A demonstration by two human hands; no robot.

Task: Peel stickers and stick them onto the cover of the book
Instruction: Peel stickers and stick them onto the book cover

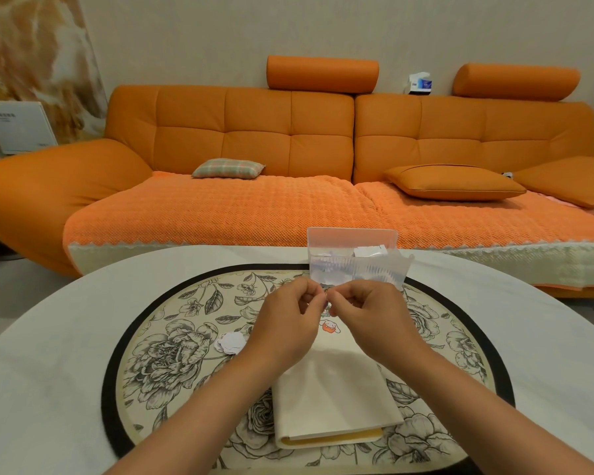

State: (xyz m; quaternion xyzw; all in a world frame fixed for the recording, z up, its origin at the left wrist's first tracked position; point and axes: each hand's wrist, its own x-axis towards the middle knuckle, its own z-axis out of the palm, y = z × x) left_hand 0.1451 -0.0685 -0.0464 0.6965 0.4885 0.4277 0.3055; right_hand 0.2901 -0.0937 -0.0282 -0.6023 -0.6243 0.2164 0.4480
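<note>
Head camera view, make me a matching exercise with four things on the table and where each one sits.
Things: 1 book; 2 cartoon sticker; 3 clear box; 4 white paper scraps.
Places: A left of the book; B on the book's cover; C far edge of the mat; D middle of the mat.
Pairs: 1-D; 2-B; 3-C; 4-A.

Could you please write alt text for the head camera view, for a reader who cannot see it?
A person's left hand and right hand pinch a small sticker between them above a closed cream book that bears one cartoon sticker. The book lies on a floral mat on a white table, with a clear plastic box and an orange sofa behind.
</note>
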